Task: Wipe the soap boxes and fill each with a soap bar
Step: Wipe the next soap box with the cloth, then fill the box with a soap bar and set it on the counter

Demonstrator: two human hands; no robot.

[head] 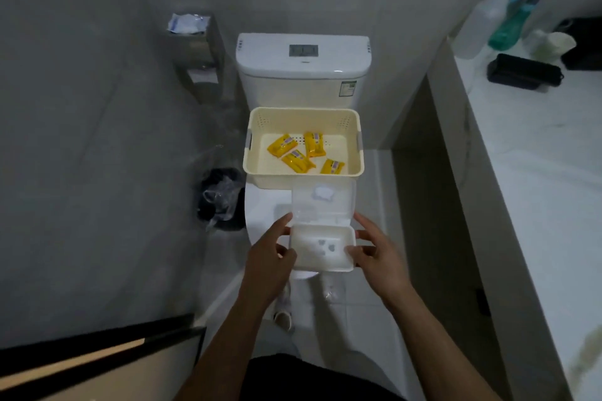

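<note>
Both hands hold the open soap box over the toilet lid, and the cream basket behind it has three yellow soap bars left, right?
Not quite: the head view shows four yellow soap bars in the cream basket, not three. The rest stands: left hand and right hand hold the open soap box.

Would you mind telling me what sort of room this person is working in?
Most likely a bathroom: a white toilet with a flush button stands against the tiled wall, a bin lined with a bag beside it, and bottles on a counter to the right.
</note>
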